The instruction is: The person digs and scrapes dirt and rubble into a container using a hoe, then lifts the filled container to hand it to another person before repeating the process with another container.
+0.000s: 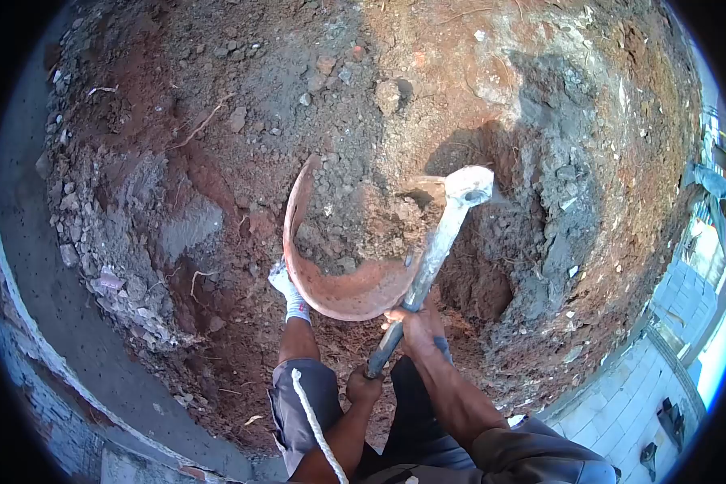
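Both my hands are wrapped round the handle of a hoe (431, 252). My right hand (416, 329) grips it higher up, and my left hand (364, 387) is closed near its lower end. The hoe's pale, dirt-caked head (469, 186) points away from me, with part of its blade edge-on over the soil. Beside the handle, a round reddish pan (351, 297) lies between my feet. Loose earth (339, 234) is in it, and its far rim is partly hidden by soil.
A white-covered foot (287, 289) stands against the pan's left side. Dug hollows (480, 278) and heaped clods (552, 169) lie to the right. A low concrete edge (64, 323) curves along the left, paving (621, 403) at lower right. A white cord (315, 419) hangs in front of me.
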`<state>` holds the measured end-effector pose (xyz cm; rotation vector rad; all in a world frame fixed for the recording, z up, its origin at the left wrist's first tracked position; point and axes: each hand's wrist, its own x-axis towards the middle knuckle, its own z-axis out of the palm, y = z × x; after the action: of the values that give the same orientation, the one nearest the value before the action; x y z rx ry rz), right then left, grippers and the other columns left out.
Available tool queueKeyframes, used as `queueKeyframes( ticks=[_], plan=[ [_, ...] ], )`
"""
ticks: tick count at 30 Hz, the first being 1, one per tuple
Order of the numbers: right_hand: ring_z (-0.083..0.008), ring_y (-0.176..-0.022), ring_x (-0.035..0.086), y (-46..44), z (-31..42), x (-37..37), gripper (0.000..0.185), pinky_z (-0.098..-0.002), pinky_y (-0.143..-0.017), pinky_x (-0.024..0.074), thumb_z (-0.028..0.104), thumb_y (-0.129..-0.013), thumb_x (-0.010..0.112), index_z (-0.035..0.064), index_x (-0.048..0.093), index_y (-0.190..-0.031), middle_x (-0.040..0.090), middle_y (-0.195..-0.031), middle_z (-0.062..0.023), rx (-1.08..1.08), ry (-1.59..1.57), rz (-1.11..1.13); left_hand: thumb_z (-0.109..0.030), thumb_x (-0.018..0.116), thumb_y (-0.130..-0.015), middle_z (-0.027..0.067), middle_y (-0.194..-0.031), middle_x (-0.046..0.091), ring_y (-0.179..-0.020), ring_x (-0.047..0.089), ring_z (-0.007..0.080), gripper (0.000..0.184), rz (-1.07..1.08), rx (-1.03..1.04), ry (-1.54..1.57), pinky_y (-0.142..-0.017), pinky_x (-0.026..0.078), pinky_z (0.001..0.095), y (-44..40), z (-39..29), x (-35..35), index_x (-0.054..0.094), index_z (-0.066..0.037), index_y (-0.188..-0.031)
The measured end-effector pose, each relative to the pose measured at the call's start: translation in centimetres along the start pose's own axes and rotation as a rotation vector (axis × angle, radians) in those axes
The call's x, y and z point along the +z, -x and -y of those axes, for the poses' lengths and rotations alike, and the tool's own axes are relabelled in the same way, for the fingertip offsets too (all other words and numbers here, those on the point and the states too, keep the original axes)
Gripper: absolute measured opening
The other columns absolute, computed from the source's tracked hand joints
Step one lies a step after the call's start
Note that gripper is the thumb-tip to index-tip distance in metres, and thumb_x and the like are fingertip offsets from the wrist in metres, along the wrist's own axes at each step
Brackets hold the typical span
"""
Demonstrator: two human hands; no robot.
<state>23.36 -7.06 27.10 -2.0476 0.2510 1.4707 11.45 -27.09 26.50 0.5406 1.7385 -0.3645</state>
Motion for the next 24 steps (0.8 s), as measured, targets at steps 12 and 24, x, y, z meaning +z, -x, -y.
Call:
queueKeyframes(
  ticks=[12,24],
  plan=[
    [-0.0155,-0.059,0.052,-3.1,47.3,6.4,0.009,-0.0313,-0.055,0.0435,0.01,-0.081,0.06,0.003,0.055,-0.082,0.051,-0.066,-0.0034,-1.292,0.091,0.891,-0.032,0.077,-0.078,0.0045,-0.076,0.069,-0.063,0.063,0.0103,0.029,-0.139,1.189,0.466,-0.06,0.056,0.0308,-5.4,-52.1,-10.7,0.066,-0.008,-0.092],
    [-0.0152,-0.039,0.047,-20.6,3.9,9.5,0.012,-0.0308,-0.036,0.0385,0.002,-0.074,0.065,0.0026,0.056,-0.067,0.05,-0.054,-0.0027,-0.091,0.154,0.221,-0.025,0.075,-0.077,0.0095,-0.078,0.069,-0.073,0.065,0.0179,0.03,0.175,0.024,0.311,-0.069,0.051,0.0348,-14.6,-14.1,-1.1,0.068,0.0,-0.092]
  ],
)
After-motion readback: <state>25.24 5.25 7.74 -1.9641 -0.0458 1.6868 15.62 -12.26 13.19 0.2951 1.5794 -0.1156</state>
